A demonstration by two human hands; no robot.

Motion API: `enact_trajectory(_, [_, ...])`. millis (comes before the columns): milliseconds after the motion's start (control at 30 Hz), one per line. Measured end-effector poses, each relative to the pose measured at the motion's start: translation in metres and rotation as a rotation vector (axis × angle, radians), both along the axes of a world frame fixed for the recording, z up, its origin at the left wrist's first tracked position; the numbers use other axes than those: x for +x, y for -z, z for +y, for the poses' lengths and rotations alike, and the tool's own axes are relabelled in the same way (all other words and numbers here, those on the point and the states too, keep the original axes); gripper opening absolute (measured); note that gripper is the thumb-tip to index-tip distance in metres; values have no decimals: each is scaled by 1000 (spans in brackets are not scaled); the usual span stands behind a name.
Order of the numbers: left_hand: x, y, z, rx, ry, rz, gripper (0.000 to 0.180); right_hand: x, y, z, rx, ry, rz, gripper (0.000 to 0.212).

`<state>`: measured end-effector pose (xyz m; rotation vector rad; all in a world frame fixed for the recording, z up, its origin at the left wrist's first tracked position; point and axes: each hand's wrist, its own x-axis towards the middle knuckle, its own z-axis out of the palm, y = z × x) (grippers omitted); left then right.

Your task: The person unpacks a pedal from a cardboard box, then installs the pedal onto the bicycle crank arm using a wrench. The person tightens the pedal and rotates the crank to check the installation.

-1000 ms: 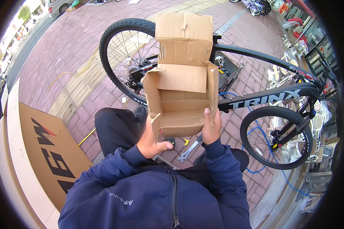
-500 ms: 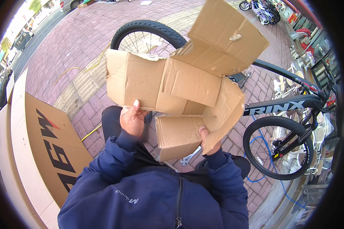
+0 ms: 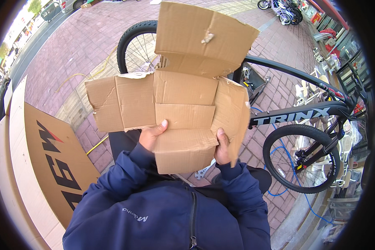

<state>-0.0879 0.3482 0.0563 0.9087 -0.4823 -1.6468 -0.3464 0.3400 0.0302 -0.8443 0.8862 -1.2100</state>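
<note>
I hold a small brown cardboard box (image 3: pixel 183 108) spread out nearly flat in front of me, flaps splayed left, right and upward. My left hand (image 3: pixel 151 135) grips its lower left part, thumb lying on the cardboard. My right hand (image 3: pixel 221 146) clasps the lower right edge, under the right flap. Both arms are in dark blue jacket sleeves. The top flap has a small torn spot. Behind the cardboard stands a black bicycle (image 3: pixel 304 112), partly hidden by it.
A large flat cardboard sheet (image 3: pixel 50 162) with black lettering lies at my left on the brick paving (image 3: pixel 79 46). A metal wrench (image 3: pixel 203 171) lies on the ground under the box. A blue cable (image 3: pixel 291 183) runs by the bicycle's wheel. More bicycles stand far back right.
The box was an open upright carton one second ago; its sides have since been pulled apart and flattened, and it has been raised closer to me.
</note>
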Motion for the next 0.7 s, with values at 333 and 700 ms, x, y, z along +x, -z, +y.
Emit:
enact_trajectory(333, [16, 5, -1, -133, 227, 0, 66, 10, 10, 2, 35, -53, -524, 47])
enact_trajectory(700, [59, -51, -32, -352, -36, -384, 47, -14, 19, -2, -123, -360, 77, 55])
